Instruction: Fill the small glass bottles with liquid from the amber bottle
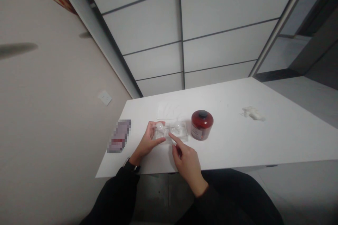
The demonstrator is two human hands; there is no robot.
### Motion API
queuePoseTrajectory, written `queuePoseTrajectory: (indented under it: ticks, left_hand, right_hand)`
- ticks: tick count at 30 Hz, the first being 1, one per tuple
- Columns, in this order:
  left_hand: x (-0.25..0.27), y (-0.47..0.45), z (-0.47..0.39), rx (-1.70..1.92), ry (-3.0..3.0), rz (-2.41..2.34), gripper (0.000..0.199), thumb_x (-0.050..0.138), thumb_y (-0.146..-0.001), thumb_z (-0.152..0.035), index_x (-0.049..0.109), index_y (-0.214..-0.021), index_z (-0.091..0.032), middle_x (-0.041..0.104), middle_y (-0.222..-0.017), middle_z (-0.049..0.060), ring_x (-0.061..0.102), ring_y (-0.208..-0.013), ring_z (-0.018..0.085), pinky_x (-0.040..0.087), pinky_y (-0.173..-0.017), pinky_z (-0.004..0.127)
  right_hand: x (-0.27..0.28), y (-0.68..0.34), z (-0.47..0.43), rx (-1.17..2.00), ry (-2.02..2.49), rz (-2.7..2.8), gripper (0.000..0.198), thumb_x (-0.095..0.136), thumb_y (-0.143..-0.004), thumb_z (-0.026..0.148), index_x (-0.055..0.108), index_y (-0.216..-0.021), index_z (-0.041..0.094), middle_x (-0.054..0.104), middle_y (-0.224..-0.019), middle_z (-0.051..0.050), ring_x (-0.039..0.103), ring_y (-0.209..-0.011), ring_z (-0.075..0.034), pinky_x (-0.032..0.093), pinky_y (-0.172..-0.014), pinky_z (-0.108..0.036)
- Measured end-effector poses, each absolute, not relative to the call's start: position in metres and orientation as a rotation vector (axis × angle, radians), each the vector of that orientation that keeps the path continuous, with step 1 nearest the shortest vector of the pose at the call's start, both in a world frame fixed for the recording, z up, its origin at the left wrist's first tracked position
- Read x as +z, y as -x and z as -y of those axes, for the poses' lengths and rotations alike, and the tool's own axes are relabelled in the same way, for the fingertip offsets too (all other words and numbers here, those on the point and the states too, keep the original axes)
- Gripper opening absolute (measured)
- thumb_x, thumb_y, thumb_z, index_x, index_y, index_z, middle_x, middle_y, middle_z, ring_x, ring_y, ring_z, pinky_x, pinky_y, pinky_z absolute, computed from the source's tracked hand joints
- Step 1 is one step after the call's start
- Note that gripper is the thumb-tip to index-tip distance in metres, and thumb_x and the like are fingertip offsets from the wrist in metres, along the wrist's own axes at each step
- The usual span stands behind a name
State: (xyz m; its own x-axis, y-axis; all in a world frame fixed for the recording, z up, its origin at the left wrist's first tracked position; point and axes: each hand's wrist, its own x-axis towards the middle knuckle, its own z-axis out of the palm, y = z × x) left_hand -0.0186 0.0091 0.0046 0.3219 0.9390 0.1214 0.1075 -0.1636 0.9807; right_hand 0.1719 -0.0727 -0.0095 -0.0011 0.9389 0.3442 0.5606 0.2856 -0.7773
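Observation:
A clear plastic two-part box (183,137) rests near the front of the white table, with a small round whitish piece (160,126) on its left side and another whitish round piece (178,125) on its right. My left hand (149,140) is around the box's left end, thumb in front and fingers behind. Over the middle of the box, my right hand (188,160) points with its index finger stretched out, the tip at the divider. Its other fingers are curled, and nothing shows in them. Whether that fingertip presses on the box I cannot tell.
Just right of the box stands a dark red bottle (202,125) with a black cap. A crumpled white wad (252,113) lies farther right on the table (227,151). A clear flat sheet (166,110) is behind the box. A blurred-out pack (119,136) sits at the left edge.

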Motion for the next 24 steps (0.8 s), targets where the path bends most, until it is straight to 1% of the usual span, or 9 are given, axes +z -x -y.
queuePoseTrajectory:
  ticks: [2, 5, 6, 9, 11, 14, 18, 22, 24]
  left_hand:
    - [0.0052, 0.0179, -0.0089, 1.024, -1.516, -0.977, 0.065, 0.092, -0.075, -0.049, 0.050, -0.119, -0.025, 0.061, -0.143, 0.013, 0.058, -0.138, 0.032, 0.046, -0.117, 0.048]
    - [0.0057, 0.0172, -0.0091, 0.968, -1.532, -0.970, 0.070, 0.091, -0.077, -0.049, 0.051, -0.129, -0.025, 0.058, -0.151, 0.015, 0.054, -0.143, 0.034, 0.042, -0.121, 0.048]
    - [0.0055, 0.0172, -0.0094, 0.960, -1.534, -0.972, 0.070, 0.091, -0.076, -0.050, 0.052, -0.129, -0.024, 0.057, -0.152, 0.015, 0.054, -0.144, 0.034, 0.042, -0.121, 0.049]
    - [0.0036, 0.0173, -0.0105, 1.013, -1.511, -0.973, 0.068, 0.092, -0.074, -0.053, 0.050, -0.118, -0.025, 0.060, -0.147, 0.015, 0.055, -0.143, 0.034, 0.044, -0.119, 0.050]
    - [0.0025, 0.0176, -0.0111, 1.032, -1.513, -0.973, 0.069, 0.093, -0.074, -0.051, 0.048, -0.121, -0.026, 0.059, -0.150, 0.014, 0.053, -0.145, 0.033, 0.041, -0.122, 0.051]
    - [0.0022, 0.0183, -0.0111, 0.993, -1.548, -0.974, 0.071, 0.093, -0.075, -0.048, 0.051, -0.127, -0.023, 0.055, -0.155, 0.017, 0.049, -0.149, 0.034, 0.035, -0.127, 0.052]
    - [0.0030, 0.0193, -0.0103, 1.020, -1.522, -0.957, 0.063, 0.092, -0.076, -0.047, 0.051, -0.118, -0.024, 0.059, -0.147, 0.014, 0.055, -0.141, 0.033, 0.044, -0.118, 0.049]
    - [0.0023, 0.0204, -0.0113, 0.978, -1.584, -0.966, 0.064, 0.090, -0.079, -0.045, 0.053, -0.127, -0.024, 0.054, -0.154, 0.014, 0.051, -0.145, 0.032, 0.038, -0.123, 0.047]
    - [-0.0002, 0.0208, -0.0125, 1.001, -1.590, -0.964, 0.061, 0.090, -0.078, -0.044, 0.053, -0.122, -0.024, 0.058, -0.148, 0.013, 0.051, -0.144, 0.032, 0.039, -0.122, 0.046]
  right_hand:
    - [-0.0095, -0.1721, 0.0728, 0.548, 1.383, 1.678, 0.049, 0.045, -0.101, 0.023, 0.067, -0.146, 0.024, 0.074, -0.072, -0.001, 0.063, -0.056, -0.017, 0.045, -0.059, -0.026]
    - [-0.0100, -0.1721, 0.0729, 0.550, 1.380, 1.675, 0.049, 0.047, -0.100, 0.023, 0.067, -0.146, 0.024, 0.073, -0.072, -0.001, 0.062, -0.056, -0.016, 0.045, -0.059, -0.026]
    - [-0.0103, -0.1721, 0.0729, 0.552, 1.380, 1.672, 0.049, 0.047, -0.100, 0.023, 0.067, -0.145, 0.024, 0.073, -0.072, -0.001, 0.062, -0.056, -0.016, 0.044, -0.059, -0.025]
    - [-0.0111, -0.1720, 0.0726, 0.569, 1.384, 1.662, 0.049, 0.047, -0.100, 0.023, 0.067, -0.145, 0.024, 0.072, -0.071, 0.000, 0.061, -0.055, -0.015, 0.043, -0.059, -0.025]
    - [-0.0117, -0.1720, 0.0723, 0.575, 1.384, 1.657, 0.050, 0.048, -0.100, 0.024, 0.067, -0.145, 0.024, 0.072, -0.071, 0.000, 0.060, -0.055, -0.015, 0.042, -0.059, -0.025]
    - [-0.0129, -0.1718, 0.0717, 0.572, 1.377, 1.652, 0.050, 0.047, -0.099, 0.024, 0.068, -0.145, 0.024, 0.071, -0.070, 0.000, 0.059, -0.054, -0.015, 0.040, -0.059, -0.026]
    - [-0.0140, -0.1713, 0.0710, 0.574, 1.371, 1.645, 0.049, 0.047, -0.100, 0.024, 0.068, -0.144, 0.023, 0.070, -0.068, 0.000, 0.056, -0.052, -0.015, 0.038, -0.058, -0.026]
    - [-0.0143, -0.1711, 0.0708, 0.567, 1.369, 1.640, 0.048, 0.047, -0.100, 0.024, 0.068, -0.143, 0.023, 0.069, -0.067, 0.001, 0.056, -0.053, -0.015, 0.038, -0.059, -0.026]
    - [-0.0145, -0.1710, 0.0706, 0.569, 1.369, 1.642, 0.049, 0.047, -0.100, 0.023, 0.068, -0.144, 0.024, 0.069, -0.068, 0.000, 0.057, -0.053, -0.014, 0.038, -0.059, -0.025]
